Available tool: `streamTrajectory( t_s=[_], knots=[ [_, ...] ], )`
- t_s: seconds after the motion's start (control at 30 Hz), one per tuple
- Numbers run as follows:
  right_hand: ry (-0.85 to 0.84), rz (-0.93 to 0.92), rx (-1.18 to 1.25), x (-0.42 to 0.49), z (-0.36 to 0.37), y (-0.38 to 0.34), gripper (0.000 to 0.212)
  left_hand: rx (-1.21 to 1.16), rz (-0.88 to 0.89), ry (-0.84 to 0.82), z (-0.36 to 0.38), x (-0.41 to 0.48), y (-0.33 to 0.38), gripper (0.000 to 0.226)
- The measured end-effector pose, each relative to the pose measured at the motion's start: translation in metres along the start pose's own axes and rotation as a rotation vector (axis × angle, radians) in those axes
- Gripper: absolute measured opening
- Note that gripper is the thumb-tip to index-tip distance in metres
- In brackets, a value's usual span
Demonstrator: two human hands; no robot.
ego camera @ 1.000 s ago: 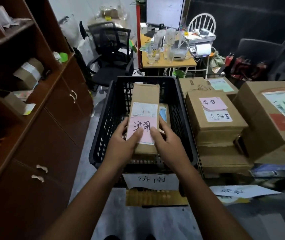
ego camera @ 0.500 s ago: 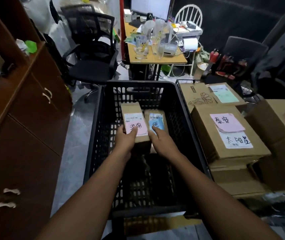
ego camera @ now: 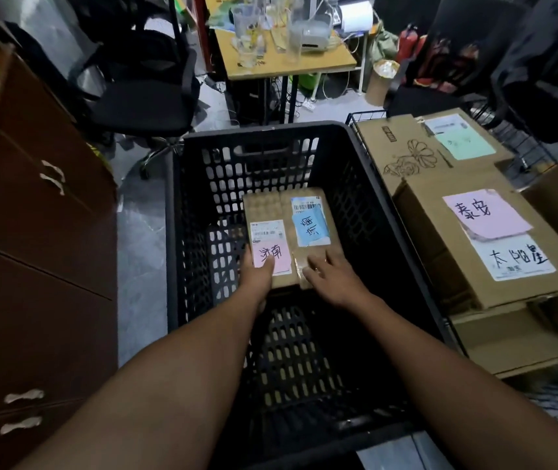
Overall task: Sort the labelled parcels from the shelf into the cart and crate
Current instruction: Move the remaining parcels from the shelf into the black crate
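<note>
Sitting on the floor of the black crate (ego camera: 176,232), pink-label parcel (ego camera: 264,206) lies flush w/ blue-label parcel (ego camera: 333,239); L hand (ego camera: 257,278) pinches its near end, thumb on label, R hand (ego camera: 337,281) flat, fingers spread, on the other. Prob light, stiff cardboard, slick tape: grip short ends

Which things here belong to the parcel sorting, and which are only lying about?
For the job: crate, pink-label parcel, blue-label parcel, left hand, right hand, cart, labelled boxes.
Lying about: chair, desk, glasses, printer, bin.
</note>
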State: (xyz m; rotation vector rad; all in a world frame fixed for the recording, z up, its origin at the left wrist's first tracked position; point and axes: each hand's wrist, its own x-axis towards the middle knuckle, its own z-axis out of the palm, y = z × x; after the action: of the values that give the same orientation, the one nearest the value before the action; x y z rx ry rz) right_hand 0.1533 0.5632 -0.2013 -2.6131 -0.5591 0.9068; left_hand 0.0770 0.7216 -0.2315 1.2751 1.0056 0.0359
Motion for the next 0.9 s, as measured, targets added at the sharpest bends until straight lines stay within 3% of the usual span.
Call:
streamTrajectory(
  t_s=[0.13,0.4,0.43,0.53,0.63,0.77,0.9],
  knots=[
    [-0.037,-0.002,-0.147,0.003,0.008,0.001,0.071,0.002,-0.059,-0.044,-0.003,0.016,-0.005,0.065],
    [-0.036,0.02,-0.095,-0.008,-0.001,-0.007,0.072,0.14,-0.023,0.017,-0.005,0.029,-0.006,0.066],
    [-0.031,0.017,-0.061,-0.011,-0.006,-0.011,0.072,0.174,-0.02,0.011,-0.006,0.03,-0.006,0.072],
    [0.01,-0.016,0.074,-0.031,-0.027,-0.026,0.07,0.397,0.045,0.004,-0.007,0.027,-0.003,0.12],
    [0.154,-0.119,0.119,-0.064,-0.048,-0.038,0.069,0.696,0.187,-0.036,-0.006,-0.02,0.025,0.1],
    [0.349,-0.221,0.138,-0.121,-0.062,-0.039,0.067,0.804,0.46,-0.054,-0.007,-0.068,0.045,0.082],
    [0.441,-0.266,0.181,-0.188,-0.056,-0.026,0.066,0.864,0.65,-0.076,-0.013,-0.126,0.052,0.074]
  ],
)
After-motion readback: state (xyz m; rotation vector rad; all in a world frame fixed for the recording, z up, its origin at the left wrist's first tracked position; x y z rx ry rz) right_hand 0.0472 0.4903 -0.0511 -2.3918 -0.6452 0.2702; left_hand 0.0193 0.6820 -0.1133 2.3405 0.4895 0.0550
